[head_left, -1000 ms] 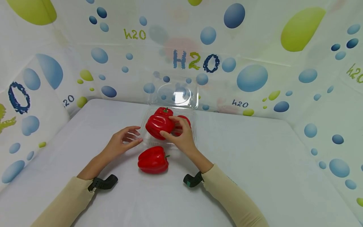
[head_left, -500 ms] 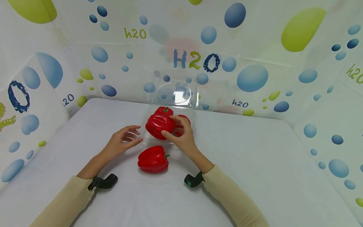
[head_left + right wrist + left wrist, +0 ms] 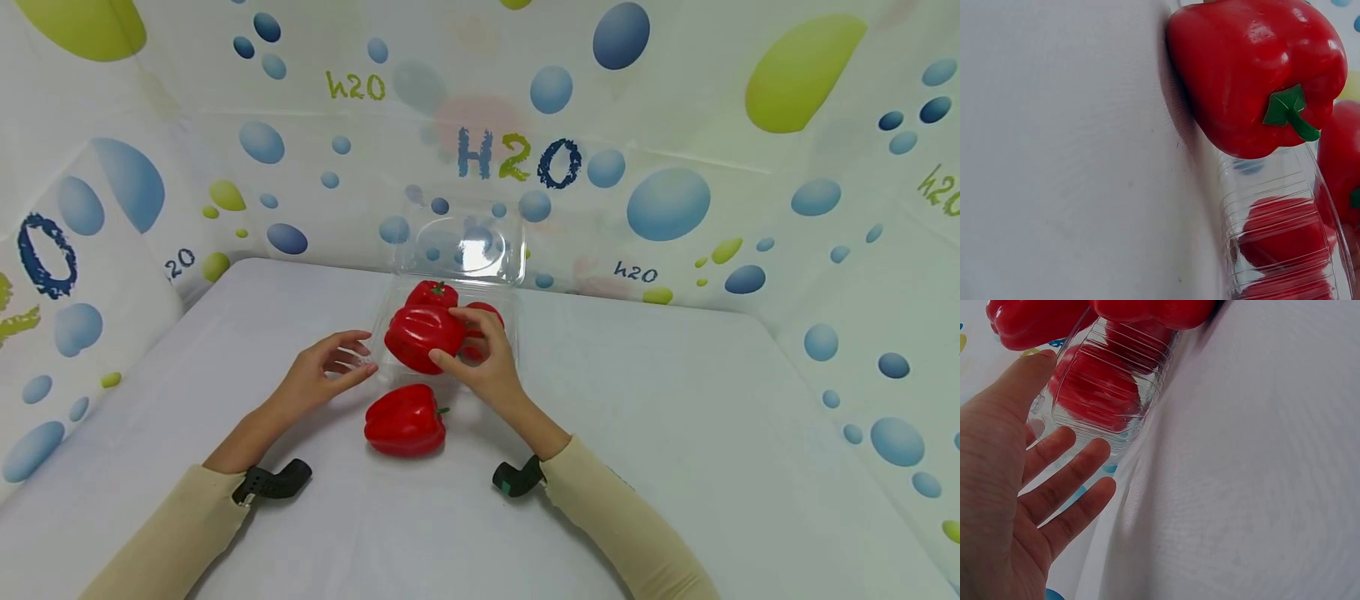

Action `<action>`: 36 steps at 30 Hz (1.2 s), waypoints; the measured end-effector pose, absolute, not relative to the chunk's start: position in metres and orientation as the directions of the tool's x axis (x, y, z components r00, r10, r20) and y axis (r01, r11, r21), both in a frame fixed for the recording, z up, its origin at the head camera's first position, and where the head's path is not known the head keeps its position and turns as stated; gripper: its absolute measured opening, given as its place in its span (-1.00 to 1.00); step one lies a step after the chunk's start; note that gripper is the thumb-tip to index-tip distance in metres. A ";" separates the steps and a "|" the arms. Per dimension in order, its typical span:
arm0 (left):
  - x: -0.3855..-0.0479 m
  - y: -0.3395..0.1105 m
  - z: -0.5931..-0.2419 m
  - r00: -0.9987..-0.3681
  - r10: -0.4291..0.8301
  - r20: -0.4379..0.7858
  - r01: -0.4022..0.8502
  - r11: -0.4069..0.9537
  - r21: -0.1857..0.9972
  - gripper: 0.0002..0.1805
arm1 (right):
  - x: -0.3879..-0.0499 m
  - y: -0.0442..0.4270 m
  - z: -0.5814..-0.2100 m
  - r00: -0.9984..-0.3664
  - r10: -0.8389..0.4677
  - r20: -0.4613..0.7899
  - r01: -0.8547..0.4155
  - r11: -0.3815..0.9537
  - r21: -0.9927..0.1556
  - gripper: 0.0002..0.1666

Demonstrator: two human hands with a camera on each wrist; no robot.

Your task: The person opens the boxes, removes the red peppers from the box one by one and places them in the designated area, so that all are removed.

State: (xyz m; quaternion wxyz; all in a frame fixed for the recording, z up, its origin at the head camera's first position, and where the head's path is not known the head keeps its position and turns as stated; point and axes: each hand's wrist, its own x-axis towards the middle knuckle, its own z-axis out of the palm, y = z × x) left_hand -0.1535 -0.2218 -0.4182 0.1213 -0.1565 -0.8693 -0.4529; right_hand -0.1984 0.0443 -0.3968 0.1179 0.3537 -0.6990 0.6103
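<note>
My right hand grips a red bell pepper by its right side, over the front of a clear plastic container. Inside the container are a red pepper at the back left and another at the right, partly behind my fingers. My left hand is beside the container's left edge, fingers apart, holding nothing. On the table in front lies one more red pepper; in the right wrist view this pepper shows its green stem. The left wrist view shows peppers through the container wall.
The container's clear lid stands raised at the back, against the patterned backdrop. A white cloth covers the table. Black wrist cameras sit at both sleeves.
The gripped pepper has shifted slightly toward me and to the right with my right hand. My left hand stays in place.
</note>
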 end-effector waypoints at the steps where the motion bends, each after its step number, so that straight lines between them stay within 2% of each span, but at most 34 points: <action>1: -0.154 -0.222 -0.418 -0.920 0.163 0.356 0.386 0.540 0.748 -0.44 | -0.198 0.045 -0.397 -0.722 -0.351 0.596 -0.636 -0.001 -0.771 -0.34; 9: -0.154 -0.222 -0.420 -0.914 0.163 0.371 0.397 0.540 0.742 -0.45 | -0.190 0.049 -0.391 -0.738 -0.347 0.578 -0.614 -0.010 -0.789 -0.31; 26: -0.155 -0.224 -0.422 -0.902 0.168 0.398 0.423 0.535 0.731 -0.46 | -0.196 0.064 -0.400 -0.665 -0.387 0.639 -0.673 -0.062 -0.737 -0.33; 36: -0.156 -0.223 -0.422 -0.915 0.160 0.370 0.395 0.537 0.745 -0.44 | -0.195 0.076 -0.401 -0.664 -0.399 0.632 -0.664 -0.072 -0.744 -0.30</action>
